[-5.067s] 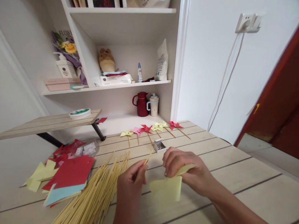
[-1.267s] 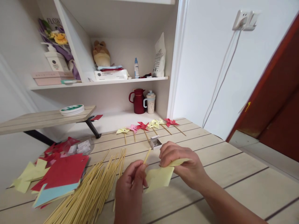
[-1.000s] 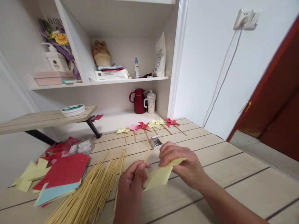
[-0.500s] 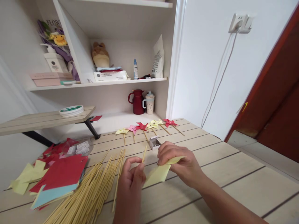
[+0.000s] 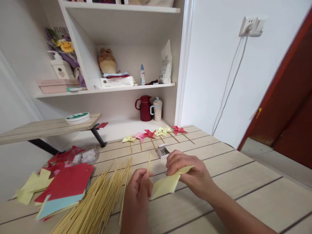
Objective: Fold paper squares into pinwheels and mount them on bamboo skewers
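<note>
My left hand pinches a thin bamboo stick that points up and away from me. My right hand grips a folded pale yellow paper, its flaps gathered under the fingers, close beside the stick. Both hands hover just above the light wooden table. A small open box of pins sits just beyond my right hand. A row of finished paper pinwheels in yellow, pink and red lies further back on the table.
A heap of bamboo sticks lies left of my hands. Stacked red, blue and yellow paper squares sit at the far left. Behind are a shelf unit with a red jug and cup, and a low wooden riser.
The stick in my left hand has tilted slightly and edged left. The yellow paper stays gathered in my right hand, next to the stick. The camera has shifted a little.
</note>
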A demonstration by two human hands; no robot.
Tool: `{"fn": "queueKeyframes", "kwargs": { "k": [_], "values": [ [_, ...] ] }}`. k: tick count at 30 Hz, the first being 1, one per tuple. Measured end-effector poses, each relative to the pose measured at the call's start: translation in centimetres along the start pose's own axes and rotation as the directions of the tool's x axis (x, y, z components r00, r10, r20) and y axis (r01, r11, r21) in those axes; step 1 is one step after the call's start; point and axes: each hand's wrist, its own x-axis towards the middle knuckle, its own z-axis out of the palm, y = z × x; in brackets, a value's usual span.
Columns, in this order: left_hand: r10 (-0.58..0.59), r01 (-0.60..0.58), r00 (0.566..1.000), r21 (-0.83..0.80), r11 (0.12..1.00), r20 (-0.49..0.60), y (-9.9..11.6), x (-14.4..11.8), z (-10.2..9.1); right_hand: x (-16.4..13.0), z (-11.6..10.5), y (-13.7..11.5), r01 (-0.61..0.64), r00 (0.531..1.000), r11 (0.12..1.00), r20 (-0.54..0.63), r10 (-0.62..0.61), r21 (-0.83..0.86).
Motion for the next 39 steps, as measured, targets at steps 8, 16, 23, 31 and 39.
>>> {"fn": "queueKeyframes", "kwargs": {
  "k": [8, 16, 23, 31, 39],
  "values": [
    [-0.036, 0.033, 0.994, 0.032, 0.999, 0.106, 0.6, -0.3, 0.0, 0.0, -0.1, 0.1, -0.002, 1.0, 1.0, -0.013, 0.002, 0.007],
    [-0.061, 0.063, 0.982, -0.005, 0.998, 0.178, 0.9, -0.7, 0.0, -0.1, -0.3, 0.0, 0.022, 1.0, 1.0, 0.004, -0.022, 0.001],
    [-0.008, 0.004, 0.976, 0.019, 1.0, 0.219, 1.3, -1.2, 0.1, -0.1, -0.2, -0.1, 0.078, 0.997, 0.997, 0.011, -0.078, -0.012],
    [-0.008, 0.023, 0.974, -0.062, 0.998, 0.226, 1.8, -1.4, 0.5, -0.1, -0.1, 0.1, 0.114, 0.993, 0.993, -0.007, -0.114, -0.012],
    [-0.031, 0.046, 0.983, -0.082, 0.996, 0.179, 2.5, -1.8, 0.9, 0.0, 0.0, -0.2, 0.081, 0.997, 0.996, -0.015, -0.082, -0.026]
  ]
}}
